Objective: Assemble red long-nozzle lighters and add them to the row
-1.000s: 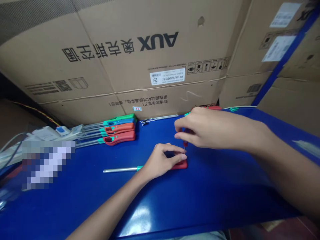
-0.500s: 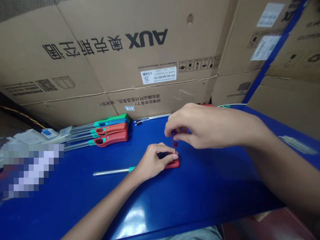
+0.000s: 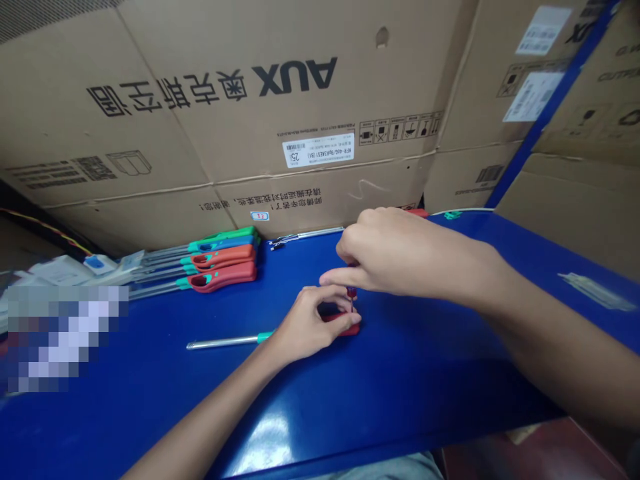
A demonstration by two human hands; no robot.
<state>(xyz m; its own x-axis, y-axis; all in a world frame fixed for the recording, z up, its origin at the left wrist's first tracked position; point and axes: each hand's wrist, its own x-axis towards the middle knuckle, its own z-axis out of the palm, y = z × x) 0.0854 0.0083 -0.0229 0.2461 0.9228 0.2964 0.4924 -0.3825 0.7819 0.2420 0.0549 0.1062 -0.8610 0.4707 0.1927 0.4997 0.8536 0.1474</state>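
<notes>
A long-nosed lighter (image 3: 227,342) with a red handle and a metal tube lies on the blue table (image 3: 400,373). My left hand (image 3: 305,327) is closed around its red handle, pressing it to the table. My right hand (image 3: 395,257) is just above, fingers pinched on a small screwdriver (image 3: 351,297) whose tip stands on the handle's right end. Most of the screwdriver is hidden inside the fingers.
Several finished lighters (image 3: 220,260) with green, blue and red handles lie side by side at the back left. A loose metal tube (image 3: 305,236) rests against the big cardboard boxes (image 3: 250,100) behind the table. White packets (image 3: 60,270) lie far left.
My right hand has sunk lower over the handle and its fingers have turned on the screwdriver. The left hand has kept its hold on the lighter.
</notes>
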